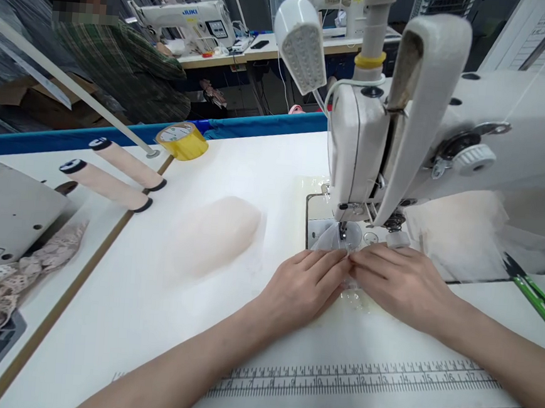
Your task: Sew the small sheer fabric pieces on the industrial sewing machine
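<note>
A white sewing machine (360, 142) stands over the table, its presser foot (343, 229) resting near sheer white fabric (326, 238). Just in front of the foot, my left hand (308, 282) presses the fabric with its fingers together. My right hand (393, 279) meets it from the other side, fingertips closed on the same fabric. The fingers hide much of the piece. Pale sheer fabric (459, 228) is bunched right of the needle area, and a pale cup-shaped piece (223, 231) lies on the table to the left.
Two thread cones (106, 185) and yellow tape (183, 141) are at the back left. Green snips (538, 303) lie at the right. A printed ruler (334, 380) runs along the front edge. Lace fabric (16, 284) is at far left. A person (118, 60) works beyond the table.
</note>
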`<state>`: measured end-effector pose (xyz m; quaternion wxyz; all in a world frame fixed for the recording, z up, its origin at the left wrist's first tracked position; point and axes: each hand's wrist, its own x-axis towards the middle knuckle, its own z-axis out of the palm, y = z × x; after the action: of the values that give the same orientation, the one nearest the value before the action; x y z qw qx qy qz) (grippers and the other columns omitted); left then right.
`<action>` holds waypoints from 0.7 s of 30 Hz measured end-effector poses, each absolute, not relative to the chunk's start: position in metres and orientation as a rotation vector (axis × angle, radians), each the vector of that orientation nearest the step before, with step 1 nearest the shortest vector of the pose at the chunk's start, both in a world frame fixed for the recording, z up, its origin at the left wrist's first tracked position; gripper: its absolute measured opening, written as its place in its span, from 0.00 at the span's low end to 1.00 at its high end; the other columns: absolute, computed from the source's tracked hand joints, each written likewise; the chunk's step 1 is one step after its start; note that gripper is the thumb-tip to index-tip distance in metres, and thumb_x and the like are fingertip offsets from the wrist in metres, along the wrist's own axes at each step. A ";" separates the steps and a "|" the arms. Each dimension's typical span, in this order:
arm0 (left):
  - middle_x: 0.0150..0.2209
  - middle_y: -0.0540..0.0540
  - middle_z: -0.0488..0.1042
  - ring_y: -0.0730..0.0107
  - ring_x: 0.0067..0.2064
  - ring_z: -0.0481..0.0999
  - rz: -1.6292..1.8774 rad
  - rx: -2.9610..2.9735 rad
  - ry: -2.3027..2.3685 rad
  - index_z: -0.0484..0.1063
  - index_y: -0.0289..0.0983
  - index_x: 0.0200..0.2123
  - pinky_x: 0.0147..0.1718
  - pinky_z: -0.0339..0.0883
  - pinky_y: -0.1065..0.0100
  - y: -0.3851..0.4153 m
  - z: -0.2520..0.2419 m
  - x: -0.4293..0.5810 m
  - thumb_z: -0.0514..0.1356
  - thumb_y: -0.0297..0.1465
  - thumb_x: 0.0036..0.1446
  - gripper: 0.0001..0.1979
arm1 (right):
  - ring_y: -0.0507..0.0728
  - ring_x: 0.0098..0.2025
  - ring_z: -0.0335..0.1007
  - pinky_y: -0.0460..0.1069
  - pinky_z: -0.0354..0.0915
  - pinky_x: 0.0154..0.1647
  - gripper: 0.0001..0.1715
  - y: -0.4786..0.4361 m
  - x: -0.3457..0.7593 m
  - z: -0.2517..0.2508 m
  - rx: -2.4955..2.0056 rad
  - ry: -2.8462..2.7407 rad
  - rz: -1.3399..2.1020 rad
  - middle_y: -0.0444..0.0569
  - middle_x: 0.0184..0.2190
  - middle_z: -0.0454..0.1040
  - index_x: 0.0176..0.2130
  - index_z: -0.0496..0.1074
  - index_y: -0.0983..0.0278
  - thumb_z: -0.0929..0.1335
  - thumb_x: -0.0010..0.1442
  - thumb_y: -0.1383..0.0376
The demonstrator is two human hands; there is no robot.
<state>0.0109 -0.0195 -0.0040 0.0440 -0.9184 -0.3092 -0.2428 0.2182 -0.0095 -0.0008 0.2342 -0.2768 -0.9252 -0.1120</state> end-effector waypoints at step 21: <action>0.53 0.39 0.72 0.59 0.56 0.71 -0.520 -2.740 -0.934 0.70 0.29 0.53 0.54 0.67 0.58 -0.019 -0.006 0.007 0.53 0.27 0.61 0.18 | 0.55 0.39 0.76 0.50 0.73 0.40 0.11 -0.009 0.221 0.003 -0.710 -2.542 -0.205 0.47 0.38 0.80 0.35 0.77 0.67 0.65 0.59 0.76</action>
<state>0.0072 -0.0186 -0.0064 0.1002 -0.9270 -0.3159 -0.1758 0.2209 -0.0090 0.0034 0.2447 -0.2602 -0.9310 -0.0751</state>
